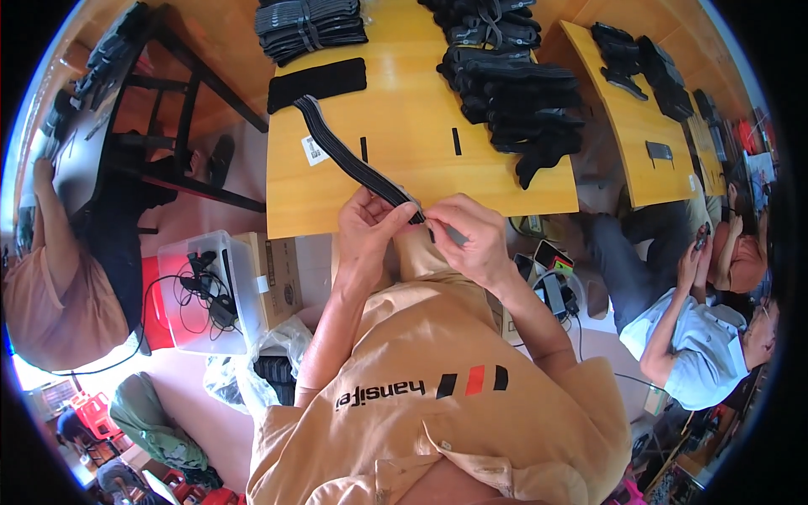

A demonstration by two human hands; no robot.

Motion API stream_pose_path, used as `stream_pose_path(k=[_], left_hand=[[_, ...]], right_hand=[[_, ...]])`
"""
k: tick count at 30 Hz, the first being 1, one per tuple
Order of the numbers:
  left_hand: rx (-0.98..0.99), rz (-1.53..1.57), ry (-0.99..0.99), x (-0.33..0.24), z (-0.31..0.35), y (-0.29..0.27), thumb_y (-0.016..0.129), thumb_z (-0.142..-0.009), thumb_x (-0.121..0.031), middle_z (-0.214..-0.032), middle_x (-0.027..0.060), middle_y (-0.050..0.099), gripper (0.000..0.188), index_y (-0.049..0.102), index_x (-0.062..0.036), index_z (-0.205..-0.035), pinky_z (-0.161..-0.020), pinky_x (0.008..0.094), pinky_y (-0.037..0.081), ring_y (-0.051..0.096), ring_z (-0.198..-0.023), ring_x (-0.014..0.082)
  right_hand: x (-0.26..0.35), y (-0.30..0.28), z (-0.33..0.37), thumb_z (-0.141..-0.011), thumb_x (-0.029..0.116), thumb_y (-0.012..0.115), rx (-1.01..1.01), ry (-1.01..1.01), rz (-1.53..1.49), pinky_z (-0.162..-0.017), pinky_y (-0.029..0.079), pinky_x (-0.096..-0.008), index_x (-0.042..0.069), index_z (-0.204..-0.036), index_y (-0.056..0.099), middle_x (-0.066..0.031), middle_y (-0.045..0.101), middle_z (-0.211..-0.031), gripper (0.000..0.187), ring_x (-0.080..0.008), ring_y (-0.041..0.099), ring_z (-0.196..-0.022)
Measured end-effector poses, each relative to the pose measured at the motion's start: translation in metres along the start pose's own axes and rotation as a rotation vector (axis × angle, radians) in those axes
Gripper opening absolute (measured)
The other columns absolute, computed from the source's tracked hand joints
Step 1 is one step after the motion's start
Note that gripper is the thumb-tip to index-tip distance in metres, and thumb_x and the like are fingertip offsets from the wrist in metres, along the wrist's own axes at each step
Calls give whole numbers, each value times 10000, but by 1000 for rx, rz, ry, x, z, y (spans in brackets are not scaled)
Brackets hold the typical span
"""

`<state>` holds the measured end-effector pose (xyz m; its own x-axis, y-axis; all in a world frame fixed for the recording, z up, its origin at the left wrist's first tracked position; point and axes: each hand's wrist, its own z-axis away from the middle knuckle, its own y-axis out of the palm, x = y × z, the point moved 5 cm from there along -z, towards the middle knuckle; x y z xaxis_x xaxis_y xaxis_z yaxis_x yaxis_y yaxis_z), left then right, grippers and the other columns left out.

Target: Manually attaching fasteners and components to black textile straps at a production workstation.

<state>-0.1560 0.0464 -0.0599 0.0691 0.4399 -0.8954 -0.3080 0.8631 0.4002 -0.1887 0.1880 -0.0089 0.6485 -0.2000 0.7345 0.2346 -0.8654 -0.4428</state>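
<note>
A long, narrow black strip bundle [341,156] with grey lines along it runs from the tabletop to my hands at the table's near edge. Its far end rests by a folded black cloth piece [318,82]. My left hand [370,227] is closed around the near part, thumb on top. My right hand [465,236] pinches at the near tip, where a short dark end shows below the fingers. What exactly the fingertips hold is partly hidden. A white label [312,151] lies beside the strip bundle, and two short black strips [457,141] lie on the table.
The yellow table [404,101] bears a tied black stack [307,27] at the far left and piled black knit items [513,93] on the right. A clear plastic bin [202,295] with cables stands at lower left. People sit at tables on both sides.
</note>
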Motion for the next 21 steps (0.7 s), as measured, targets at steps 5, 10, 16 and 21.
stream_pose_path(k=[5,10,16,21], left_hand=[[-10,-33,-21,-2,-2,0,660,-792,-42,-866,62,630,238,548,-1,-998,-703,252,526,609,-774,116],[31,-16,-34,-2,-1,0,654,-800,-39,-865,63,626,225,551,7,-995,-692,247,527,606,-769,112],[69,-13,-26,1,1,-1,645,-809,-60,-908,80,624,282,545,20,-1061,-692,264,550,620,-802,142],[3,-7,-15,2,1,1,641,-813,-61,-913,80,622,282,548,33,-1061,-692,263,543,616,-802,139]], right_hand=[[0,2,-1,-700,-81,637,-20,61,-7,-537,488,-259,-10,-836,630,-103,611,-772,154,-194,611,-607],[-6,3,-1,-709,-84,616,-6,203,-94,-582,512,-244,-23,-826,631,-99,620,-775,133,-177,626,-638],[-18,9,2,-715,-90,593,47,417,-260,-587,521,-252,-34,-830,610,-92,600,-763,129,-171,625,-659],[4,8,2,-692,-88,604,-84,-4,169,-553,496,-267,-19,-815,604,-111,597,-764,141,-215,618,-642]])
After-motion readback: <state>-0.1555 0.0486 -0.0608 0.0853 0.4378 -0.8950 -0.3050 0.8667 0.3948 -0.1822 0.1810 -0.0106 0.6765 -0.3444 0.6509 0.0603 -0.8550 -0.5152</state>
